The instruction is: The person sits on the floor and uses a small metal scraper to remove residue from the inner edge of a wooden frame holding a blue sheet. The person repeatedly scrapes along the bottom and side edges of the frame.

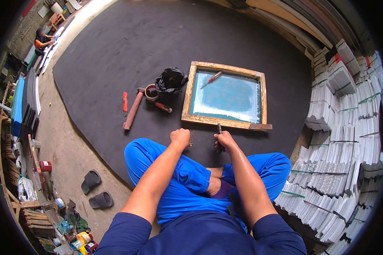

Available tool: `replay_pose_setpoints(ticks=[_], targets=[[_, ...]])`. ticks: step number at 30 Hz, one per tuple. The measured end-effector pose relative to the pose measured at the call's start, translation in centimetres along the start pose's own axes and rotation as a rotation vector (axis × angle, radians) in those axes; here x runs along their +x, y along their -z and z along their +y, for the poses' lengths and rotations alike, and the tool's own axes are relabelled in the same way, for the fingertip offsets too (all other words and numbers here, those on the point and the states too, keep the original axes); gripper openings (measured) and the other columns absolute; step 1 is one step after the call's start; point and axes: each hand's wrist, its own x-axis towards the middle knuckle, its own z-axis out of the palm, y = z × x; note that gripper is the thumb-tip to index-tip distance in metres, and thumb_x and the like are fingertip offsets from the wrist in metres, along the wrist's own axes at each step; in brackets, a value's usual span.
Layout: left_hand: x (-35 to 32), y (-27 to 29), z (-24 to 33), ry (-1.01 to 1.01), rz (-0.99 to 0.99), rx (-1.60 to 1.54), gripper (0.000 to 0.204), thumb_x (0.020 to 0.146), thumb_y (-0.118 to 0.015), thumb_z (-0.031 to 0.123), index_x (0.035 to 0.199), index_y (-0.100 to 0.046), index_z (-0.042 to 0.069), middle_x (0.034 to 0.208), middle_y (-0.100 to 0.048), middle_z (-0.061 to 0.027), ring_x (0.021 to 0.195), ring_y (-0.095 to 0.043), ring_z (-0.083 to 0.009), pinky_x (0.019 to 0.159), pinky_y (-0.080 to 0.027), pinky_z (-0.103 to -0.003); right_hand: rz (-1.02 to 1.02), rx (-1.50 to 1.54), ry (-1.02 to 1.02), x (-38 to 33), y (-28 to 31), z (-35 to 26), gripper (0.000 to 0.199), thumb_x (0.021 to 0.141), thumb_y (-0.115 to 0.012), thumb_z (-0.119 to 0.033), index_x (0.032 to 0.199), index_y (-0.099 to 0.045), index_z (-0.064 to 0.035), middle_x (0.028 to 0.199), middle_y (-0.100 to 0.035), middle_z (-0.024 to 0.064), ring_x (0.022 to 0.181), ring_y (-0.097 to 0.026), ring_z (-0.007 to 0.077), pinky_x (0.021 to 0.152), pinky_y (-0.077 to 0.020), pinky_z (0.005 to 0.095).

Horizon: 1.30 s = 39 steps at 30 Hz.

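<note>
My right hand is closed around a dark hand tool, apparently pliers, its slim end pointing away from me. To its left, my left hand is curled into a fist low over the dark mat; anything inside it is hidden. Small crumbs lie on the mat between both hands. Just beyond the right hand lies a wooden-framed printing screen with teal mesh. A red-handled tool with a thin blade rests on the mesh. A flat strip with a rusty-brown end lies at the frame's near right corner.
Left of the screen are a black plastic bag, a small round pot, a red-wrapped hammer-like tool, and a red cutter. Bundled white sheets stand right. Black sandals and paint cans are left; another person sits far left.
</note>
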Motion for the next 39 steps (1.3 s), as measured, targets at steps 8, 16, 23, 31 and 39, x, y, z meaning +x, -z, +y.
replay_pose_setpoints(ticks=[8,16,23,31,39], targets=[[-0.3,-0.5,1.8,-0.152,0.217,-0.043,0.04,0.078,-0.079,0.044,0.096,-0.075,0.009,0.098,-0.073,-0.0118,0.094,-0.072,-0.0306,0.08,-0.058,-0.043,0.075,-0.071,-0.026,0.7,-0.1,-0.5,0.026,0.092,-0.062,-0.019,0.093,-0.06,0.0071,0.073,-0.063,0.0165,0.059,-0.066,0.0275,0.053,-0.0529,0.0416],[1.1,-0.3,2.0,-0.211,0.237,-0.018,0.034,0.079,-0.078,0.041,0.093,-0.076,0.009,0.098,-0.073,-0.0117,0.093,-0.072,-0.03,0.077,-0.059,-0.043,0.195,-0.321,0.017,1.0,-0.2,-2.2,0.024,0.087,-0.061,-0.015,0.083,-0.064,0.0089,0.075,-0.067,0.0194,0.06,-0.068,0.0316,0.056,-0.0538,0.0439],[1.6,-0.2,2.5,-0.236,0.211,-0.036,0.036,0.08,-0.078,0.042,0.092,-0.075,0.009,0.096,-0.073,-0.0122,0.091,-0.072,-0.0302,0.075,-0.059,-0.043,0.305,-0.45,-0.019,-0.1,-1.1,-3.2,0.023,0.084,-0.052,-0.01,0.088,-0.066,0.0086,0.082,-0.07,0.0254,0.068,-0.072,0.0351,0.062,-0.0559,0.0448],[2.0,-0.2,2.7,-0.203,0.196,-0.076,0.038,0.081,-0.076,0.045,0.093,-0.074,0.008,0.096,-0.073,-0.0121,0.093,-0.072,-0.0305,0.078,-0.058,-0.044,0.399,-0.494,0.08,-0.6,-1.3,-2.3,0.026,0.089,-0.054,-0.015,0.106,-0.066,0.0007,0.102,-0.069,0.0268,0.099,-0.066,0.0412,0.086,-0.0518,0.05],[1.8,0.0,2.4,-0.169,0.217,-0.165,0.034,0.082,-0.076,0.041,0.098,-0.074,0.01,0.1,-0.072,-0.0104,0.096,-0.07,-0.0303,0.081,-0.057,-0.044,0.284,0.03,0.152,1.0,-2.1,0.4,0.011,0.089,-0.055,-0.009,0.087,-0.063,-0.0005,0.062,-0.061,0.009,0.043,-0.058,0.0186,0.039,-0.047,0.0352]])
